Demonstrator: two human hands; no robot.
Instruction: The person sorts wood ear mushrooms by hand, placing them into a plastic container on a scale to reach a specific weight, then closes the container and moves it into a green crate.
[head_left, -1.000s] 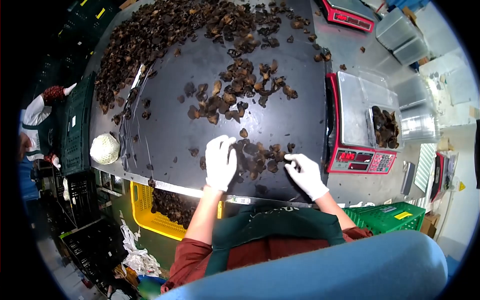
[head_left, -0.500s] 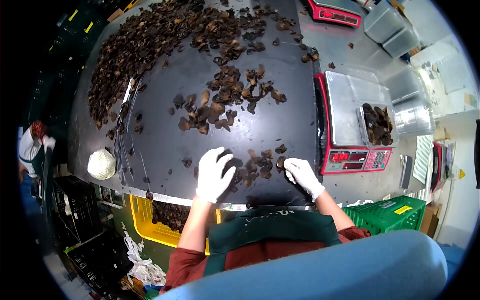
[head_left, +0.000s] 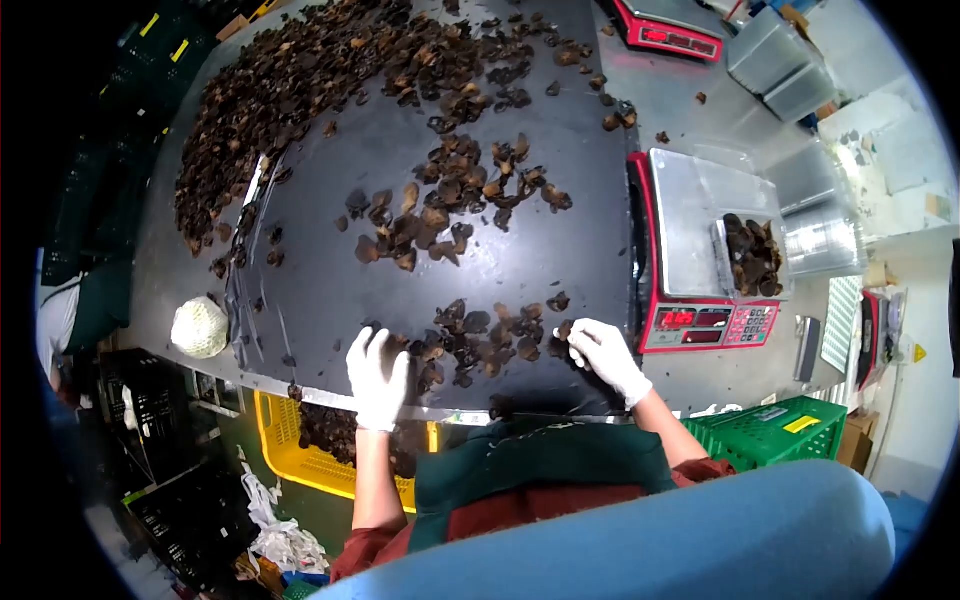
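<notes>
Dark wood ear mushrooms lie in a near pile on the black table mat. At the left end of this pile rests my left hand, white-gloved, fingers loosely apart, with small dark pieces by the fingertips. On the right side, my right hand, also gloved, pinches a wood ear mushroom between thumb and fingers. Farther out lies a middle cluster of mushrooms. A clear tub of mushrooms sits on the red scale to the right.
A large mushroom heap covers the far left. A white netted ball lies at the left edge. Clear tubs and another red scale stand right. Below the edge are yellow and green crates. Another person stands left.
My left hand has moved left and slightly down, uncovering more of the near pile. My right hand stays almost in place with the mushroom. The person at the left has shifted.
</notes>
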